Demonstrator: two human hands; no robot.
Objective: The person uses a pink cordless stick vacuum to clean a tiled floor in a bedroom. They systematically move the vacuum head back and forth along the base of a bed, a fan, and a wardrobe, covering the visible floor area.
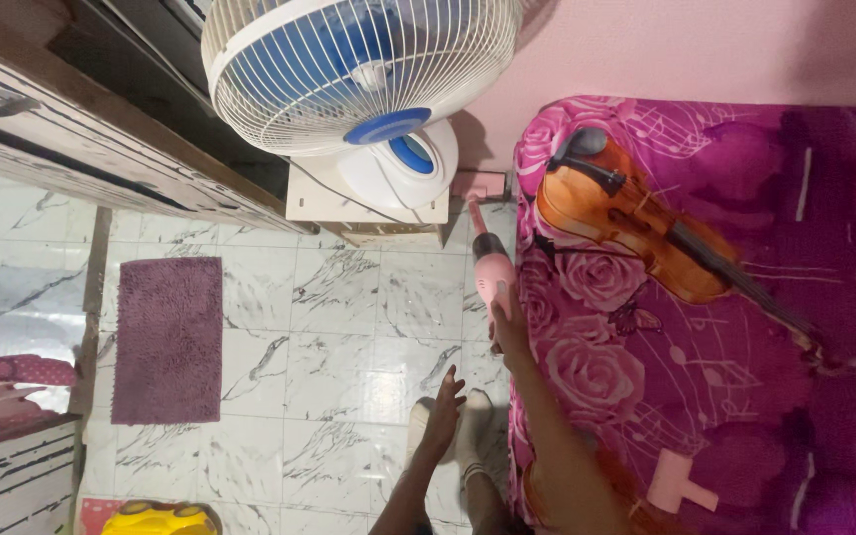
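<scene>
Pink handheld vacuum [492, 269] reaches along the floor beside the bed's [745, 396] left edge, its nozzle far toward the fan [359, 79]. The right hand [509, 332] is clenched around its near handle end, the sensible place to grip. It looks like rigid, smooth plastic, probably light enough for one hand. The left hand [443, 411] hangs released, fingers spread, above the tiles.

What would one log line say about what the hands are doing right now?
right hand: grips pink handheld vacuum beside bed edge | left hand: open, empty, over marble floor | nearby: white-blue fan
</scene>
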